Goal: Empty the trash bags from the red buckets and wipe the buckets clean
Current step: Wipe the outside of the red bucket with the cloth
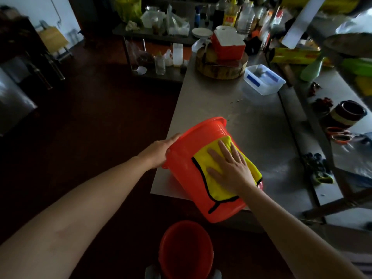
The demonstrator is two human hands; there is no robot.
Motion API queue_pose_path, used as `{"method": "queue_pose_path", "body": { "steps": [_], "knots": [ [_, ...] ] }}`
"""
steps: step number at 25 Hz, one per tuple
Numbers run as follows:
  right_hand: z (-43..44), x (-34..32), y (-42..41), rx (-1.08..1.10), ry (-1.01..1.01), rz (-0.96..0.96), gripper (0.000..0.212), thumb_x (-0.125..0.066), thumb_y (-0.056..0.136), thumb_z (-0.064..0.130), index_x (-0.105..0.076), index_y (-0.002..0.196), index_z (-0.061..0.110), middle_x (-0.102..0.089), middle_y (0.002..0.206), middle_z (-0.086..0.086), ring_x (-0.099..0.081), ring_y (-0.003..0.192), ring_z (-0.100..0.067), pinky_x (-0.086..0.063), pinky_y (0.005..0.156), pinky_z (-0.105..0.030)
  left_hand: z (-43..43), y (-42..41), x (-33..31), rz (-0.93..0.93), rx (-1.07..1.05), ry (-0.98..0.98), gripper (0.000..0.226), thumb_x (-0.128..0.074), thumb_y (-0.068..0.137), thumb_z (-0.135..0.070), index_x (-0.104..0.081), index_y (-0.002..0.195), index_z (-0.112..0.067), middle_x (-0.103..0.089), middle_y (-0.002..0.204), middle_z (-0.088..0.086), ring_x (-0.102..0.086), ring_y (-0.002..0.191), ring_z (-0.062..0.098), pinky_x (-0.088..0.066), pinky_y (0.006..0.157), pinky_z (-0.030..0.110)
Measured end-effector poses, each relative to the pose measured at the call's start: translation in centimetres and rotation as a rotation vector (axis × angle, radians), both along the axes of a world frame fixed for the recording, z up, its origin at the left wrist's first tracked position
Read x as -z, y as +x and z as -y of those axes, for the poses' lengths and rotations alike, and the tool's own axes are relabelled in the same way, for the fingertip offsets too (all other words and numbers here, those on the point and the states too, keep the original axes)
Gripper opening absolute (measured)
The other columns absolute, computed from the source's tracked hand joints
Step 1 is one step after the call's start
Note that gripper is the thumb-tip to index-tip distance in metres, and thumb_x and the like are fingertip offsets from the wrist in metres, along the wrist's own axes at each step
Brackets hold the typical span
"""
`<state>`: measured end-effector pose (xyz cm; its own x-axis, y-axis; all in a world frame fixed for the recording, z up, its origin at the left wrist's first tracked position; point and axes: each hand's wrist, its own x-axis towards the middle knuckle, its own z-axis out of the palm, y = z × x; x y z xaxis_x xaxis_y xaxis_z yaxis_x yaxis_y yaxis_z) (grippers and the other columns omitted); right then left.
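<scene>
A red bucket (185, 174) lies tilted on its side at the near left corner of the steel table (251, 125), its mouth pointing away to the upper left. My left hand (161, 150) grips its rim. My right hand (229, 164) lies flat, fingers spread, pressing a yellow cloth (213, 184) with black edging against the bucket's outer wall. A second red bucket (186, 250) stands upright on the floor below, near my feet. No trash bag shows in either bucket.
On the table's far end sit a round wooden chopping block (221, 67) with a red box on it and a clear plastic container (263, 78). A shelf to the right carries bowls, scissors and dark scraps. Bottles crowd the back racks. Dark floor lies left.
</scene>
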<state>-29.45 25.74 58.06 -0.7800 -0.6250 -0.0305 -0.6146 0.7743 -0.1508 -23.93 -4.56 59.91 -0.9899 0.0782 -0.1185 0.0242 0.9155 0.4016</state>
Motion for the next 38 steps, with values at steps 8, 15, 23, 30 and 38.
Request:
{"method": "queue_pose_path", "body": {
  "steps": [8,15,23,30,38],
  "knots": [
    [-5.7,3.3,6.2,0.047,-0.031,-0.058,0.066,-0.024,0.095,0.08,-0.008,0.155,0.057,0.012,0.168,0.017,0.013,0.156,-0.025,-0.01,0.126,-0.049,-5.7,-6.5,-3.2,-0.24,-0.084,-0.056,0.043,-0.047,0.104,-0.021,-0.047,0.146,-0.011,-0.055,0.124,0.012,-0.057,0.113,0.032,-0.049,0.095,0.042],
    [-3.1,1.3,4.8,0.099,-0.014,0.04,0.065,-0.022,0.095,0.08,0.005,0.151,0.063,0.026,0.163,0.02,0.028,0.151,-0.022,0.004,0.125,-0.046,-5.1,-7.8,-3.4,-0.157,-0.128,-0.059,0.042,-0.046,0.105,-0.017,-0.047,0.147,-0.013,-0.051,0.119,0.01,-0.057,0.108,0.025,-0.05,0.094,0.037],
    [6.7,-1.9,-4.2,0.033,-0.043,0.121,0.071,-0.026,0.093,0.079,0.0,0.155,0.056,0.015,0.167,0.015,0.014,0.155,-0.026,-0.008,0.125,-0.049,-3.2,-5.4,-2.8,-0.18,-0.143,-0.029,0.043,-0.042,0.106,-0.015,-0.045,0.148,-0.018,-0.049,0.106,0.006,-0.056,0.094,0.021,-0.051,0.085,0.036],
    [1.9,-0.3,-2.1,-0.031,-0.098,0.083,0.069,-0.027,0.093,0.08,0.001,0.153,0.06,0.016,0.166,0.02,0.017,0.155,-0.02,-0.01,0.126,-0.048,-2.9,-5.0,-3.0,-0.175,-0.199,-0.008,0.041,-0.049,0.104,-0.024,-0.049,0.145,-0.02,-0.044,0.103,-0.004,-0.056,0.1,0.018,-0.048,0.091,0.033],
    [-7.5,3.1,2.5,0.026,-0.252,0.109,0.066,-0.025,0.086,0.087,-0.009,0.148,0.068,0.005,0.166,0.026,0.007,0.156,-0.013,-0.023,0.124,-0.046,-3.1,-3.5,-2.9,-0.22,-0.198,-0.001,0.041,-0.05,0.104,-0.023,-0.05,0.145,-0.019,-0.048,0.097,-0.004,-0.053,0.082,0.01,-0.042,0.076,0.021]
  ]
}}
